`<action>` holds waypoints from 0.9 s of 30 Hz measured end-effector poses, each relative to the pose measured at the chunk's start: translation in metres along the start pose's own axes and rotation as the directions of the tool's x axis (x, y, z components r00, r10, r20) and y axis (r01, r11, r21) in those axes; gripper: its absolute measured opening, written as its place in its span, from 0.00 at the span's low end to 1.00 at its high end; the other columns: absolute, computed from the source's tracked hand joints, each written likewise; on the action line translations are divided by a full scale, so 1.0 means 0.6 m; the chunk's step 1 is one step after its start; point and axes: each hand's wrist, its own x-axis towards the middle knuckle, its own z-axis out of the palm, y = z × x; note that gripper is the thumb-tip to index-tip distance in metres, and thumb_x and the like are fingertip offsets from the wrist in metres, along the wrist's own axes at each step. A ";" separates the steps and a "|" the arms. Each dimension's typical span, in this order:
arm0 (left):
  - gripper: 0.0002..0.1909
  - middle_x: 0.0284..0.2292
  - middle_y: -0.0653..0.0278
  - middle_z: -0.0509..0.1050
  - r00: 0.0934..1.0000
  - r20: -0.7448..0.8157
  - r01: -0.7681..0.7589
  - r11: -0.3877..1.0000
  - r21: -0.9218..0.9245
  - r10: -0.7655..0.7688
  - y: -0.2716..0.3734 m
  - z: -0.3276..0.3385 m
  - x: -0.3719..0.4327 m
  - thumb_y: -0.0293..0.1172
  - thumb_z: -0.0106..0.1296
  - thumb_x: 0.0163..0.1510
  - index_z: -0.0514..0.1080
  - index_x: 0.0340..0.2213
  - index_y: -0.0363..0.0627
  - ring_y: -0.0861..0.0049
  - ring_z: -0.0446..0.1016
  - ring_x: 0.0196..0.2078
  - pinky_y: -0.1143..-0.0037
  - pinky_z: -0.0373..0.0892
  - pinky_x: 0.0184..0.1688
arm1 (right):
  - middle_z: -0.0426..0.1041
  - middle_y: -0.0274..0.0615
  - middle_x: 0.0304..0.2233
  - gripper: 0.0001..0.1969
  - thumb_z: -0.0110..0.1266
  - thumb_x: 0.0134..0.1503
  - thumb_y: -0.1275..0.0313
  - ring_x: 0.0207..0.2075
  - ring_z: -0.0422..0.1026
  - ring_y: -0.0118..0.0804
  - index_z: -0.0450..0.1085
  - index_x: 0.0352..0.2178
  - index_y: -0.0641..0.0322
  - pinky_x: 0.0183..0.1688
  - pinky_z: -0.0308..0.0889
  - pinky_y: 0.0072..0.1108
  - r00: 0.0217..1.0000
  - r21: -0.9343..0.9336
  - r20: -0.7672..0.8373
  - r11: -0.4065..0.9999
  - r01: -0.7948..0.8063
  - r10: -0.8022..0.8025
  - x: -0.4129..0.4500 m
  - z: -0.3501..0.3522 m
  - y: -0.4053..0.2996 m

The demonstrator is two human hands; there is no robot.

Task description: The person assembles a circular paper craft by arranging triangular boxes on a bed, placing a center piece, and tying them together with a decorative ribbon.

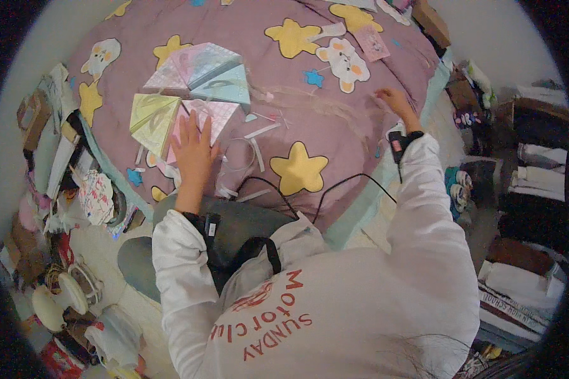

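Wedge-shaped paper boxes in pastel colours form a ring on the bedspread. A pink wedge box (pixel 220 113) lies under my left hand (pixel 194 147), whose spread fingers rest flat on its top. Beside that hand are yellow wedge boxes (pixel 154 113); beyond it are a pale blue-green wedge box (pixel 225 85) and a lilac-pink one (pixel 170 76). A sheer cream ribbon (pixel 308 98) trails rightward from the ring. Near the bed's right edge, my right hand (pixel 398 104) hovers with curled fingers close to the ribbon's faint far part; whether it pinches the ribbon is unclear.
White paper strips (pixel 265 129) and a clear round loop (pixel 239 154) lie right of the boxes. A pink card (pixel 371 42) rests farther back on the mauve bedspread (pixel 246 28). Black cables (pixel 360 175) cross the near edge. Clutter lines the floor at left; shelving (pixel 540 156) stands at right.
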 end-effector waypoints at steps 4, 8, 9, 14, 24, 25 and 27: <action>0.31 0.53 0.59 0.49 1.000 -0.022 -0.012 1.000 -0.024 0.011 0.002 0.005 0.004 0.41 0.52 0.38 0.58 0.47 0.54 0.61 0.45 0.56 0.53 0.49 0.48 | 0.69 0.42 0.33 0.16 0.49 0.46 0.69 0.36 0.68 0.35 0.64 0.38 0.61 0.38 0.62 0.21 0.962 0.056 -0.028 0.960 0.273 -0.272 0.090 0.112 -0.151; 0.31 0.53 0.58 0.49 0.999 0.036 0.035 0.999 -0.010 -0.035 -0.009 -0.003 -0.007 0.41 0.52 0.38 0.58 0.47 0.53 0.61 0.46 0.56 0.53 0.47 0.49 | 0.69 0.44 0.34 0.18 0.51 0.44 0.66 0.36 0.68 0.40 0.64 0.38 0.60 0.37 0.63 0.24 0.955 0.008 0.080 0.959 0.284 -0.284 0.128 0.195 -0.319; 0.31 0.53 0.58 0.49 0.998 0.031 0.046 0.999 -0.005 -0.046 -0.007 -0.002 -0.007 0.41 0.52 0.38 0.58 0.47 0.53 0.61 0.46 0.56 0.53 0.47 0.49 | 0.69 0.45 0.34 0.18 0.51 0.43 0.64 0.36 0.68 0.42 0.65 0.36 0.60 0.36 0.63 0.25 0.954 -0.165 0.097 0.940 0.297 -0.284 0.123 0.194 -0.343; 0.31 0.53 0.58 0.49 0.999 0.001 0.048 0.993 -0.112 -0.048 -0.001 -0.003 -0.003 0.39 0.53 0.38 0.58 0.47 0.52 0.61 0.46 0.56 0.52 0.45 0.50 | 0.70 0.43 0.24 0.14 0.52 0.41 0.65 0.28 0.69 0.43 0.66 0.29 0.61 0.29 0.62 0.29 0.920 -0.329 0.072 0.862 0.387 -0.385 0.163 0.248 -0.292; 0.31 0.53 0.59 0.49 0.997 -0.017 0.068 0.989 -0.133 -0.071 -0.004 -0.002 -0.008 0.39 0.54 0.37 0.59 0.46 0.52 0.62 0.46 0.56 0.52 0.48 0.48 | 0.70 0.43 0.21 0.08 0.51 0.42 0.65 0.23 0.69 0.44 0.68 0.23 0.57 0.25 0.62 0.29 0.967 -0.364 -0.192 0.927 0.087 -0.166 0.096 0.124 -0.210; 0.31 0.53 0.59 0.49 0.998 -0.015 0.065 0.988 -0.139 -0.068 -0.001 0.001 -0.006 0.39 0.54 0.37 0.59 0.46 0.52 0.62 0.46 0.56 0.52 0.48 0.48 | 0.70 0.43 0.21 0.08 0.51 0.42 0.65 0.24 0.69 0.44 0.67 0.22 0.57 0.25 0.62 0.28 0.969 -0.383 -0.208 0.922 0.047 -0.135 0.089 0.110 -0.197; 0.32 0.53 0.59 0.49 0.998 -0.026 0.057 0.989 -0.135 -0.061 0.000 0.003 -0.003 0.39 0.54 0.37 0.59 0.46 0.52 0.63 0.46 0.56 0.52 0.48 0.48 | 0.70 0.42 0.22 0.08 0.51 0.43 0.64 0.24 0.69 0.43 0.67 0.23 0.57 0.26 0.62 0.29 0.956 -0.411 -0.230 0.908 0.075 -0.183 0.085 0.096 -0.172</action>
